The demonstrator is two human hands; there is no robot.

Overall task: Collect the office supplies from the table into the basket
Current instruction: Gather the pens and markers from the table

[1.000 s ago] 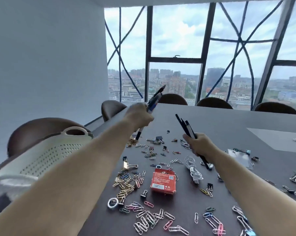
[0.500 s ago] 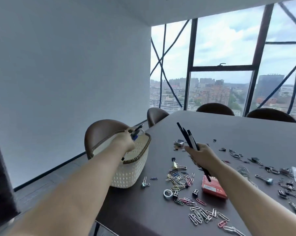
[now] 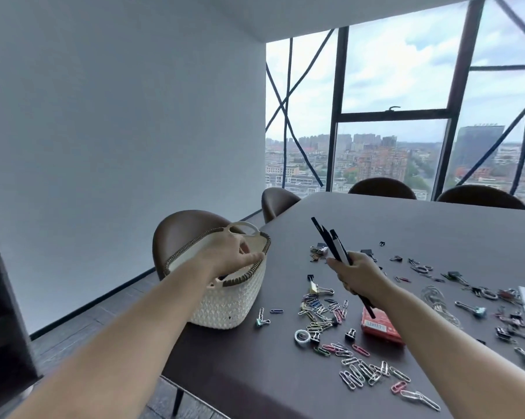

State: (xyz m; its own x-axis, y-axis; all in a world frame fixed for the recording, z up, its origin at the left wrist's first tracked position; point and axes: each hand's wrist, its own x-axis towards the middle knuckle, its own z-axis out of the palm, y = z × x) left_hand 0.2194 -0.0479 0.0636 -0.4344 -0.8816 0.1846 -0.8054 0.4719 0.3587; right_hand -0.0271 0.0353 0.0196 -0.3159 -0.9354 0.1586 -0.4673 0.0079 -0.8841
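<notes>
The left hand (image 3: 231, 257) is hovering over the mouth of the cream woven plastic basket (image 3: 231, 300), fingers loosely extended and holding nothing. The right hand (image 3: 359, 275) is gripping a bundle of slim black pens (image 3: 330, 243) at mid-length, well right of the basket. It is hanging above the dark grey table (image 3: 436, 225), over scattered coloured paper clips (image 3: 321, 309).

Your dark table (image 3: 421, 225) carries the white basket (image 3: 231, 300) at its left edge. To the basket's right lie scattered paper clips (image 3: 321, 309), binder clips (image 3: 350, 334), a tape roll (image 3: 301, 337), a red box (image 3: 380, 326) and a coiled cable (image 3: 439, 300).
</notes>
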